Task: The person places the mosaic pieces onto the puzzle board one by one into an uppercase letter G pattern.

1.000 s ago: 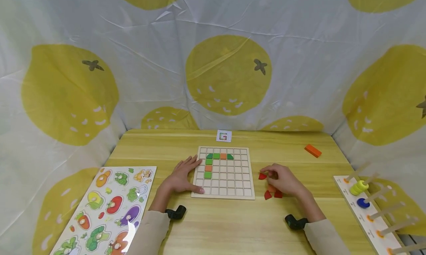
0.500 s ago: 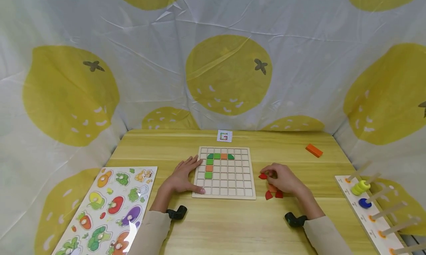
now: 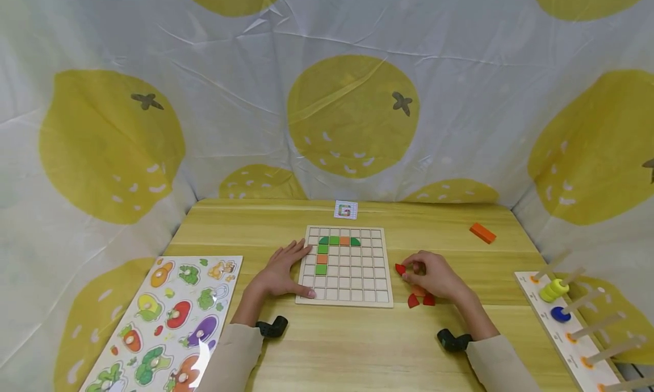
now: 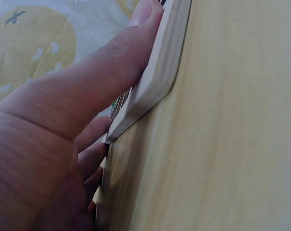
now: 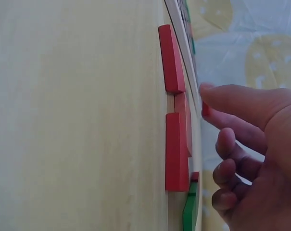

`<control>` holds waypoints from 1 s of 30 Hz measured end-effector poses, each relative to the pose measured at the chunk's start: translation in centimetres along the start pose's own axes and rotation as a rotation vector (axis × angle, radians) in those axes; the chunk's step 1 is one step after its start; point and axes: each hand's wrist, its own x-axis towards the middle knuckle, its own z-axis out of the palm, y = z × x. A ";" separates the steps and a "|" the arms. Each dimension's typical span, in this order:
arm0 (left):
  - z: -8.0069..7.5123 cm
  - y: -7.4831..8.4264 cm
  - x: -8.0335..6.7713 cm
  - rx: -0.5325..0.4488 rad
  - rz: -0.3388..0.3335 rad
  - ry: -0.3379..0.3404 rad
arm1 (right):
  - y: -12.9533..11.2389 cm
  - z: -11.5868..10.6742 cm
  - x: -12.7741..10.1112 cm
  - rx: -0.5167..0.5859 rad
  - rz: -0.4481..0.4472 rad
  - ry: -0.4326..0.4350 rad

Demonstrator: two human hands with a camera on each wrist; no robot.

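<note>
My left hand (image 3: 278, 274) lies with spread fingers along the left edge of a square wooden grid board (image 3: 368, 281). In the left wrist view, the thumb (image 4: 111, 62) stretches over the board's rim. Green and orange blocks fill part of the board's top row and a left column, with a green square (image 3: 321, 269) at the lower end. Right of the board, my right hand (image 3: 431, 274) pinches a red rounded block (image 3: 399, 269) between thumb and index finger. Mostly hidden by those fingertips in the right wrist view, that block (image 5: 206, 109) shows only a sliver.
Two red blocks (image 3: 413, 300) and an orange one (image 3: 418, 290) lie below the right hand. A pattern card (image 3: 346, 209) sits behind the board. Further off are an orange bar (image 3: 482, 233), a vegetable puzzle (image 3: 168, 290) at left and a peg stand (image 3: 552, 318) at right.
My right fingers have taken hold of the red block and shifted it slightly left and up, toward the board. The left hand has kept its place on the board's edge.
</note>
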 end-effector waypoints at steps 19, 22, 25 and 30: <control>-0.1 -0.1 0.0 0.012 0.016 -0.002 | -3.3 1.7 1.2 0.003 -0.099 0.080; -0.1 0.0 0.0 0.005 0.024 0.002 | -4.1 2.4 1.6 0.015 -0.107 0.063; 0.0 0.0 0.0 0.006 0.023 0.002 | -5.1 3.1 1.9 0.037 -0.115 0.044; 0.1 -0.2 0.0 0.012 0.028 0.006 | -6.8 4.3 2.6 0.063 -0.119 0.003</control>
